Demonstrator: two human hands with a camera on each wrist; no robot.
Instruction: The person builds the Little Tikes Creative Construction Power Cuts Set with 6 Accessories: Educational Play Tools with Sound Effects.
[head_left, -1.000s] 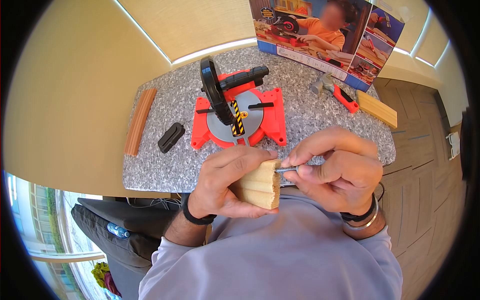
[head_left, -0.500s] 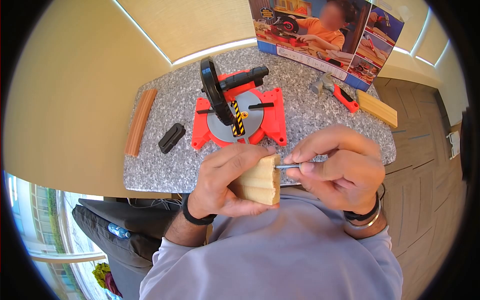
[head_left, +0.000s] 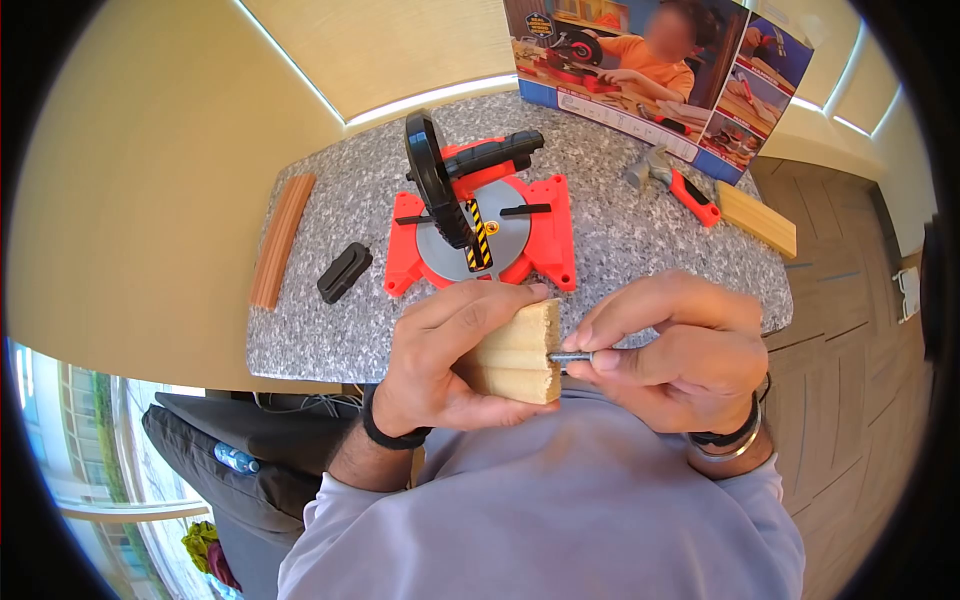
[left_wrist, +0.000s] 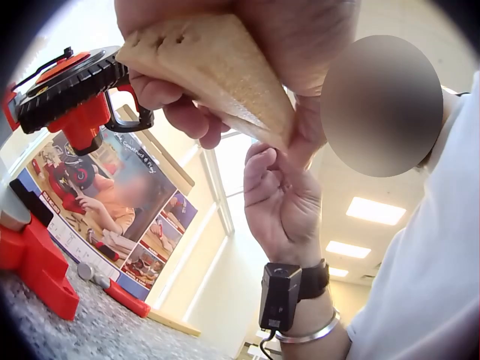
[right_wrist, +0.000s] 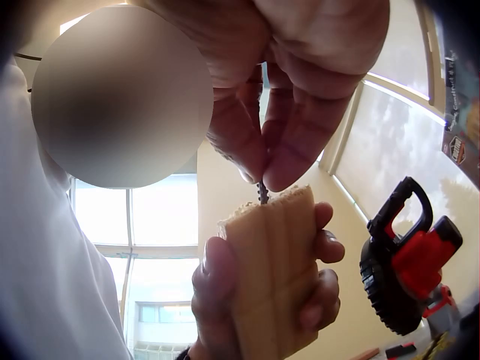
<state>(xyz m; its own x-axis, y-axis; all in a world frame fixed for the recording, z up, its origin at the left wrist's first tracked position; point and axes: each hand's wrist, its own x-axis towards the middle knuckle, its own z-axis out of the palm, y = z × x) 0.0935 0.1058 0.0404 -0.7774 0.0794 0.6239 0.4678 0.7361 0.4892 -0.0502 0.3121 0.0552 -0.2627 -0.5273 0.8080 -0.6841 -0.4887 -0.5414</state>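
Note:
In the head view the left hand (head_left: pixel 440 355) grips a pale wooden block (head_left: pixel 520 355), thumb below and fingers above, its rough end facing right. The right hand (head_left: pixel 680 350) pinches a grey metal screw (head_left: pixel 572 356) between thumb and fingertips, the screw's tip at that rough end. From the right wrist view, the threaded screw (right_wrist: pixel 262 192) meets the top end of the block (right_wrist: pixel 274 277). Small holes show in one face of the block (left_wrist: pixel 217 71) in the left wrist view. How deep the tip sits cannot be told.
A red and black toy mitre saw (head_left: pixel 480 230) stands on the speckled table (head_left: pixel 330 340) beyond the hands. Around it are a black piece (head_left: pixel 344 273), a reddish wooden strip (head_left: pixel 282 243), a hammer (head_left: pixel 690 196), another wooden piece (head_left: pixel 757 220) and a printed box (head_left: pixel 640 90).
The screw, pinched in the right hand, has shifted from near the upper corner of the block's end to about its middle. The left hand has kept its grip, tilting the block slightly.

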